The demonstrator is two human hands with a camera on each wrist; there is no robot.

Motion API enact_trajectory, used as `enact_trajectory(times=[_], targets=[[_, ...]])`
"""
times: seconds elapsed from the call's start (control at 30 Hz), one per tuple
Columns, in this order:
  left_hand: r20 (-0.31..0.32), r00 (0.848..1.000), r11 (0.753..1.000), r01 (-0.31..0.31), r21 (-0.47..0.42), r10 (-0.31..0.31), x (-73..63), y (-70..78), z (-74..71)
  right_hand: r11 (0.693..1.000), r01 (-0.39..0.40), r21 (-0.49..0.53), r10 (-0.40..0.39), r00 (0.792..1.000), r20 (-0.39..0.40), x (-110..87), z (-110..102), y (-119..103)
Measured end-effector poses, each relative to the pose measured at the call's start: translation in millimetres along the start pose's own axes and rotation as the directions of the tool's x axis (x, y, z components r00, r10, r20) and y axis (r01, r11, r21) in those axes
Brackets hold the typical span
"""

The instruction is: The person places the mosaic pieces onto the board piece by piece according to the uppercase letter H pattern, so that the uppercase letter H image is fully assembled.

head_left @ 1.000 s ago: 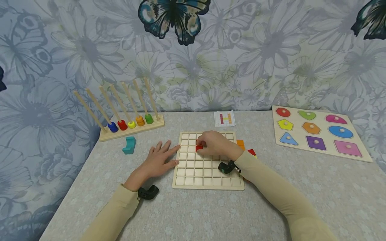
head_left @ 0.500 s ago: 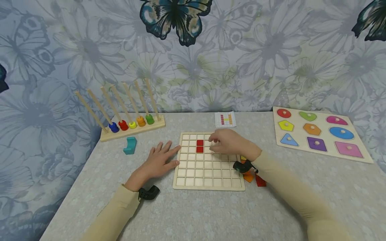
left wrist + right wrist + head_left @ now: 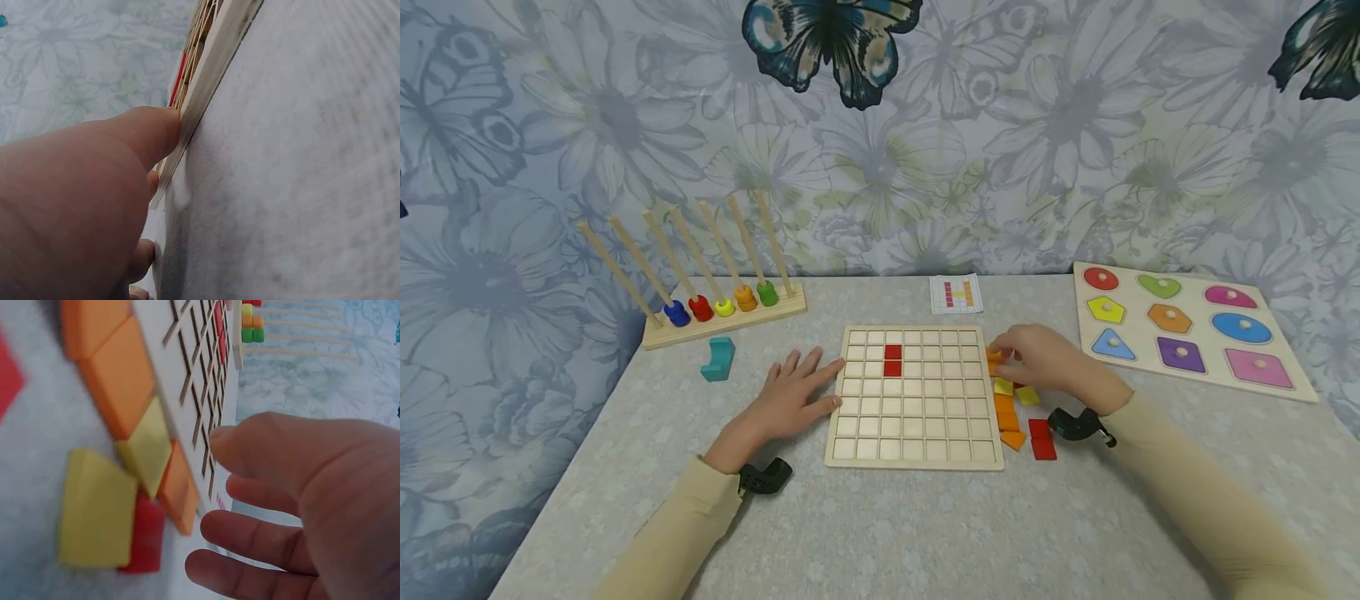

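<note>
A wooden grid board (image 3: 913, 456) lies flat in the middle of the table, with two red square tiles (image 3: 892, 360) in adjoining cells of one column. My left hand (image 3: 784, 407) rests spread at the board's left side; the thumb touches its edge in the left wrist view. Beyond the board's right edge, my right hand (image 3: 1043, 358) is over the loose tiles, close to an orange tile (image 3: 992, 355). In the right wrist view its thumb and fingers stand apart, and no tile shows between them. Yellow tiles (image 3: 99, 512), orange tiles (image 3: 122, 378) and a red tile (image 3: 147, 534) lie beside the board.
Behind the board lies a printed pattern card (image 3: 957, 294). A peg stand (image 3: 730, 321) with coloured rings is at the back left, a teal curved block (image 3: 718, 359) in front of it. A shape puzzle (image 3: 1195, 333) lies right. Two red tiles (image 3: 1042, 439) lie near the right wrist.
My right hand has left the red tile it held on the board and moved right to the loose tiles. Two red tiles now show in the grid. My left hand stays at the board's edge.
</note>
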State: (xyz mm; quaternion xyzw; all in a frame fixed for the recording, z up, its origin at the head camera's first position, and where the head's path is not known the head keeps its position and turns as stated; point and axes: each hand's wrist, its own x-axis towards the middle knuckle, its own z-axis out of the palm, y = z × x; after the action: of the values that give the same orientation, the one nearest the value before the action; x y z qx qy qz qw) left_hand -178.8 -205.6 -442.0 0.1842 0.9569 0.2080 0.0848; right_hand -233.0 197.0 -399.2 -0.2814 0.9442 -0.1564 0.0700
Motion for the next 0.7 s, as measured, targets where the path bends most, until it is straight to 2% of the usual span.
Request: enact_trajectory(times=[0.3,0.7], targets=[[-0.014,1.000,1.000,-0.004,0.002,0.004,0.0,-1.6,0.7,1.000,0.013,0.006,-0.013,1.000,-0.005,-18.1,8.4,23.8],[-0.005,1.000,1.000,-0.001,-0.001,0.001,0.2,-5.6,2.6,0.998,-0.022,0.060,0.023,1.000,-0.019,-25.2,12.9,29.7]])
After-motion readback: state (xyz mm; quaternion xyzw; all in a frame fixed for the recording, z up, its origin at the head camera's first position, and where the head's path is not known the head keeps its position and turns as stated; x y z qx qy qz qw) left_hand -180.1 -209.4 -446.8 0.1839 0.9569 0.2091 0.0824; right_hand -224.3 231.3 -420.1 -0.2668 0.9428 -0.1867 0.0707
